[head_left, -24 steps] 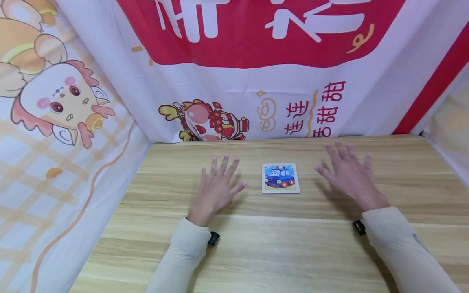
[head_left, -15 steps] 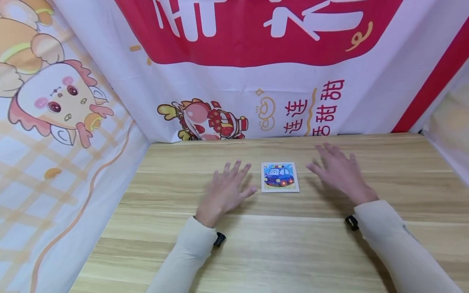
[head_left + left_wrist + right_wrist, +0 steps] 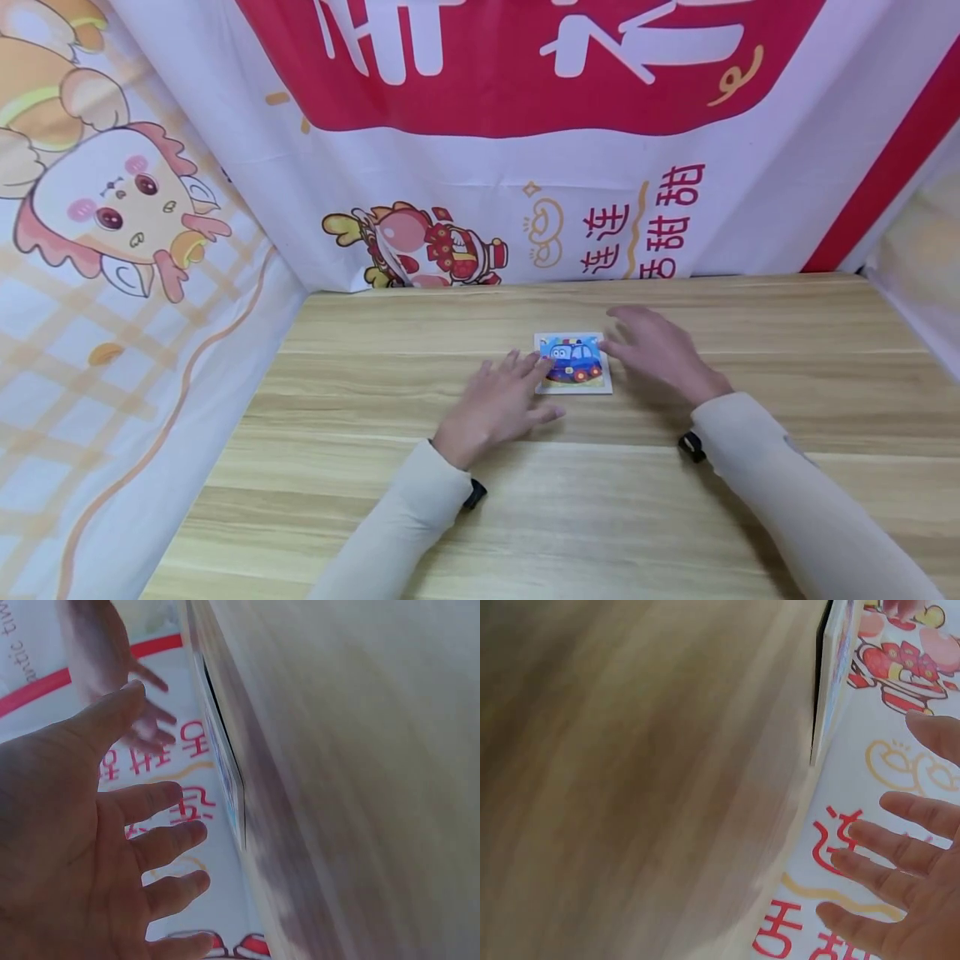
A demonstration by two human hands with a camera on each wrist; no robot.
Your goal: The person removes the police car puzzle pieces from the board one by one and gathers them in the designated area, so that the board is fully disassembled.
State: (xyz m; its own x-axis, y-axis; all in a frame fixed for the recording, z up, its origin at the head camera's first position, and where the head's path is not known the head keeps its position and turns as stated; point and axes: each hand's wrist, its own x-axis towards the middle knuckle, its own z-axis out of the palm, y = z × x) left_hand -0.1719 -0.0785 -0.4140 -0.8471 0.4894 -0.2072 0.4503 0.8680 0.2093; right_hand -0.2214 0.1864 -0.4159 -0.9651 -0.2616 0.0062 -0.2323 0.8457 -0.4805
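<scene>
A small square picture board [image 3: 573, 371] with a white border lies flat on the table, showing a blue cartoon police car. My left hand [image 3: 497, 407] is at its left side, fingers spread, the tips overlapping the board's left edge in the head view. On the other side, my right hand [image 3: 660, 348] has its thumb right at the board's upper right corner. Seen from the left wrist, the board [image 3: 229, 769] appears edge-on beyond my extended left fingers [image 3: 169, 844]. In the right wrist view, my right fingers [image 3: 885, 844] are apart with nothing between them, near the board [image 3: 831, 682].
The wood-grain table [image 3: 570, 517] runs back to a printed white and red cloth [image 3: 487, 92] hanging behind it. Another patterned cloth [image 3: 112, 333] hangs along the left side. Black straps [image 3: 474, 495] show at both wrists.
Both hands have moved inward toward the picture board, the left going right and the right going left and slightly down. The board stays in place on the table.
</scene>
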